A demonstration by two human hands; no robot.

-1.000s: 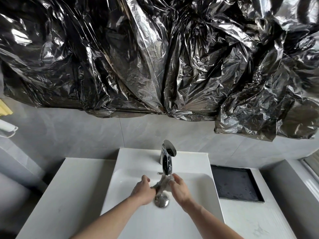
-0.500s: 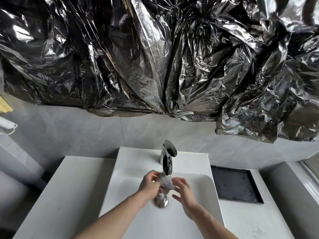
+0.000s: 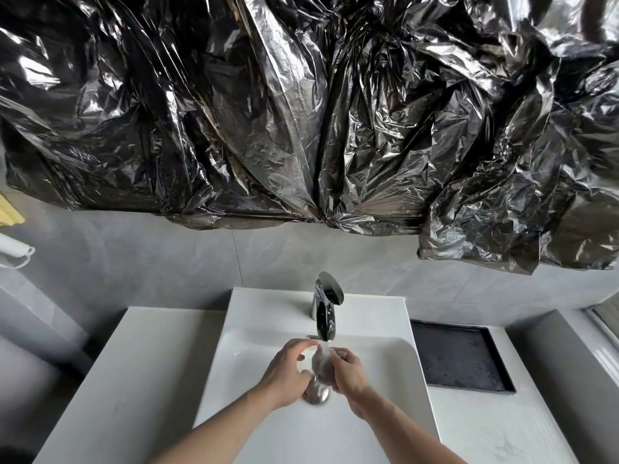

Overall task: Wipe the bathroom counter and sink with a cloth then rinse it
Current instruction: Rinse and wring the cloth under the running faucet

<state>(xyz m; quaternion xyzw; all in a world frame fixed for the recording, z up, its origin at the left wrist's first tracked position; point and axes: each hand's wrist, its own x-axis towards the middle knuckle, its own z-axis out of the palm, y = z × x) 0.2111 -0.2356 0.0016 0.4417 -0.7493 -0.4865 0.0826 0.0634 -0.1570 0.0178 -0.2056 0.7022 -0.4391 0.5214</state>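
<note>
Head view, looking down on the white sink [image 3: 375, 360] set into a pale counter [image 3: 134, 363]. I see both of my forearms reaching into the basin, with the hands meeting under the chrome tap [image 3: 325, 308]. The cloth [image 3: 322, 365], a small grey wad that looks wet, sits between the two hands, directly below the spout and just above the round metal drain [image 3: 315, 392]. My left hand [image 3: 288, 371] curls toward the cloth from the left, thumb low and fingers arched over the top; the fingertips are blurred, so I cannot tell whether they press the cloth or only brush it. My right hand [image 3: 348, 370] has its fingers folded round the right side of the wad and grips it. A thin stream of water appears to fall from the spout onto the cloth (it is faint and hard to trace). To the right of the sink a black tray [image 3: 462, 360] lies flat on the counter, well apart from the hands. Crumpled black plastic sheeting [image 3: 301, 112] hangs across the grey tiled wall [image 3: 150, 259] above the tap.
</note>
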